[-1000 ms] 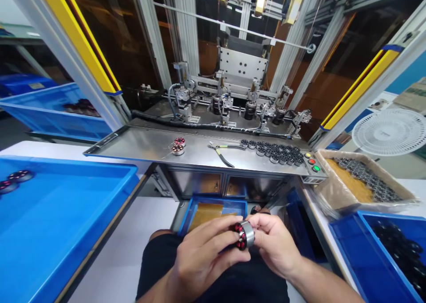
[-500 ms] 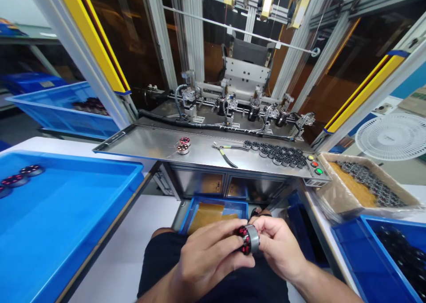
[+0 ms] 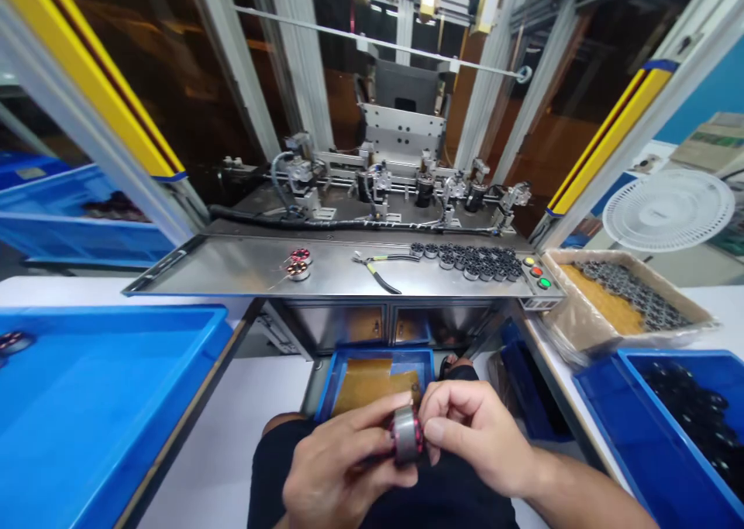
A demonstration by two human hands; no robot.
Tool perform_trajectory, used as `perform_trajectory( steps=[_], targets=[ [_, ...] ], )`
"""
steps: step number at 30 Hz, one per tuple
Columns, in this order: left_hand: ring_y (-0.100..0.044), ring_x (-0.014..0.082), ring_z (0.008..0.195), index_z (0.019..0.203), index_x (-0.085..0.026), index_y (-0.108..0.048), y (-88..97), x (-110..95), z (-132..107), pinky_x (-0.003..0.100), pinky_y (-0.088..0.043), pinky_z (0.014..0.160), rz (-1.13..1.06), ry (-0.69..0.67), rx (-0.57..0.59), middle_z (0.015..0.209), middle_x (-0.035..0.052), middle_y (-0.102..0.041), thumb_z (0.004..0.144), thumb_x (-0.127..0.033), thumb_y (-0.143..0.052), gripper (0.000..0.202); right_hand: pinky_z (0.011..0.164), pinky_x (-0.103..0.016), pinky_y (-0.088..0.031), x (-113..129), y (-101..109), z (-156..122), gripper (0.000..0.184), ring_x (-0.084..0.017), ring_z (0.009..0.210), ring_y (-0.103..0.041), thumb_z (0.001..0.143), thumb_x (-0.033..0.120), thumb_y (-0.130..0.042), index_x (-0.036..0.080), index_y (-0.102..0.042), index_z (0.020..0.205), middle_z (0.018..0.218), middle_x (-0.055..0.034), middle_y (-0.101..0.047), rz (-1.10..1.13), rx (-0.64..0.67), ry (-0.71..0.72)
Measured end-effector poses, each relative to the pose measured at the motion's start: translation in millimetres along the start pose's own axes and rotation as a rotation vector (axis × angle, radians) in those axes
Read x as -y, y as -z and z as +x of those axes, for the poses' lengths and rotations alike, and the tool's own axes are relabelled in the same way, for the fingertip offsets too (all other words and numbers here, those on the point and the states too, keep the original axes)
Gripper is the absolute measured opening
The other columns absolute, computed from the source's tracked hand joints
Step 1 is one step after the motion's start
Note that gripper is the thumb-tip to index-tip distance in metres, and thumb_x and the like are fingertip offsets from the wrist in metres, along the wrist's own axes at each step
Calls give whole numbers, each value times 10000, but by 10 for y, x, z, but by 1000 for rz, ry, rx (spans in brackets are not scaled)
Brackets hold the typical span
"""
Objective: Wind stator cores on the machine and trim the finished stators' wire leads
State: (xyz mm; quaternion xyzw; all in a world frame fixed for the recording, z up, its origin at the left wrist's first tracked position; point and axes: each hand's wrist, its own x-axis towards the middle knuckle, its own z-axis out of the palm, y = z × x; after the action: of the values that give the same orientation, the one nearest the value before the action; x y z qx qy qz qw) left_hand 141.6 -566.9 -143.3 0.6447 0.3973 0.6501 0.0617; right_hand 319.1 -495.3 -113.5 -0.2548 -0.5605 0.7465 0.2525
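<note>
Above my lap, my left hand grips a wound motor stator by its edge, thumb below and fingers above. Its grey ring faces up the view, with red windings at both sides. My right hand is closed in a pinch at the stator's right side; what sits between its fingertips is too small to make out. On the metal ledge ahead lie two wound stators with loose wire ends. Beside them rest cutting pliers with black and yellow-green handles, then a group of unwound black stators.
Left stands a blue tray with a few wound stators. Right are a fan, a carton of stators, a blue bin of black parts and coloured buttons. A winding machine fills the back; a blue tray sits below.
The stator has turned in my left hand and shifted left. My right hand has moved slightly left with it, its fingers curling tighter. The camera view has swung to the right.
</note>
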Motion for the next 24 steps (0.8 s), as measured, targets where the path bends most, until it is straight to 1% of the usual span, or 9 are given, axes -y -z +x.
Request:
perform_trajectory(
  steps=[3,5,8,11,15,17,20,22,24],
  targets=[
    [-786,240,804,788,-214,-683,-35,48,-123,274,-651,701,-141,240,-47,1022,72,-804,746,-311,-822,175,572,-227,-415,58,-41,-30,258,-95,599,-521,869,369,-697,148,-628,755,683,4,-591,-147,-69,115],
    [-786,247,799,770,-220,-661,-59,51,-171,283,-652,680,-233,391,-83,1014,60,-807,710,-308,-849,216,605,-237,-420,79,-53,-42,206,-106,643,-520,885,317,-670,155,-637,761,715,-6,-601,-258,-104,224],
    [-784,256,827,839,-238,-661,-84,28,-196,285,-651,651,-316,491,-98,1032,52,-804,689,-300,-864,260,657,-247,-448,97,-49,-47,150,-123,690,-554,889,256,-650,163,-645,771,744,-20,-627,-353,-122,335],
    [-782,258,846,891,-250,-682,-90,17,-201,287,-651,646,-324,488,-73,1052,53,-800,697,-297,-859,267,661,-247,-465,109,-35,-47,146,-129,695,-575,896,252,-639,166,-646,778,750,-28,-639,-369,-117,364],
    [-786,250,782,887,-240,-692,-73,40,-215,274,-644,582,-274,465,-50,1050,58,-800,700,-296,-857,255,650,-244,-463,126,-20,-61,148,-128,687,-577,903,250,-627,164,-649,785,746,-31,-639,-398,-119,398],
    [-785,248,788,878,-234,-694,-62,50,-200,280,-647,596,-216,416,-37,1044,56,-802,697,-298,-859,253,655,-243,-460,136,-5,-70,142,-125,689,-574,896,238,-631,158,-647,780,745,-30,-635,-402,-107,394],
    [-785,252,802,864,-217,-698,-61,27,-109,298,-657,652,-84,245,10,1012,69,-806,686,-285,-868,255,624,-237,-438,136,40,-68,169,-113,658,-538,876,268,-661,153,-643,754,719,-14,-608,-348,-74,261],
    [-786,247,779,866,-207,-691,-74,-18,-11,284,-658,660,-3,132,30,974,79,-811,676,-285,-875,276,577,-229,-422,118,77,-49,240,-101,608,-521,862,352,-691,148,-635,748,692,-3,-591,-230,-40,116],
    [-786,232,736,871,-211,-665,-92,-72,93,248,-651,647,47,66,14,936,74,-815,649,-300,-891,329,551,-221,-426,86,109,-17,320,-91,563,-533,828,434,-731,144,-622,749,671,5,-594,-78,-3,-8]
  ],
)
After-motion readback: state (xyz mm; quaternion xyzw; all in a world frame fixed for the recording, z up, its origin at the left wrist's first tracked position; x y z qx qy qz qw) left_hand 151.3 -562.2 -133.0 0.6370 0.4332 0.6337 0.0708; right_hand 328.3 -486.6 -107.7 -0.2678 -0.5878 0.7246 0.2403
